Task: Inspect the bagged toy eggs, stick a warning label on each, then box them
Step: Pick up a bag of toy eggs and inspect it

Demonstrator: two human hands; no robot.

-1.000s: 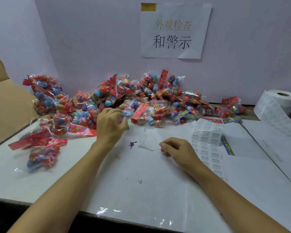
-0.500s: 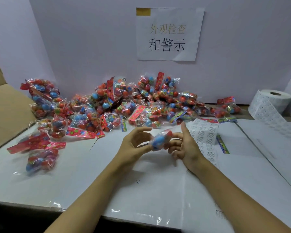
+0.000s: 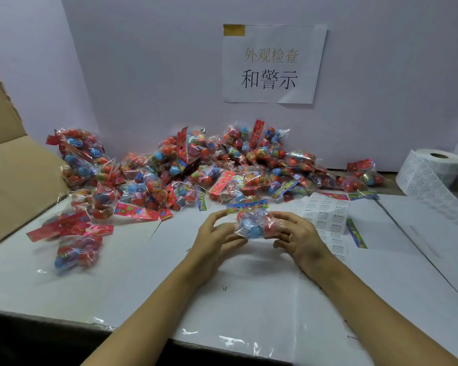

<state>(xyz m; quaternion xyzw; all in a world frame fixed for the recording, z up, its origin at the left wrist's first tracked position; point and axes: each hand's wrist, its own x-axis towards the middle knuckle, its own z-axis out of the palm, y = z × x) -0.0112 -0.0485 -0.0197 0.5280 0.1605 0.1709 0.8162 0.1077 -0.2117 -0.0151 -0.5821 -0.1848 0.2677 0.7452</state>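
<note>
Far side of the white table (image 3: 143, 273), a big heap of bagged toy eggs (image 3: 222, 167) sprawls against the back wall, red and blue eggs glinting through clear plastic. More bags trail off to the left, and one loose bag (image 3: 76, 253) lies near the left edge by itself. Beside it, on the left, a brown cardboard box (image 3: 13, 178) stands with its flap up. Over on the right, a sheet of warning labels (image 3: 325, 215) lies flat just beyond the right hand, and further right a label roll (image 3: 431, 173) sits with its strip unwound across the table. A paper sign (image 3: 273, 64) with printed characters hangs on the wall above the heap.

Centre stage now: one bag of eggs (image 3: 257, 225) sits raised between both hands, in front of the heap, its colourful header card at the top. The left hand (image 3: 214, 239) has fingers curled onto the bag's left end, thumb underneath. The right hand (image 3: 299, 236) grips the right end, fingers bent around the plastic. Nothing lies between the hands and the label sheet.
</note>
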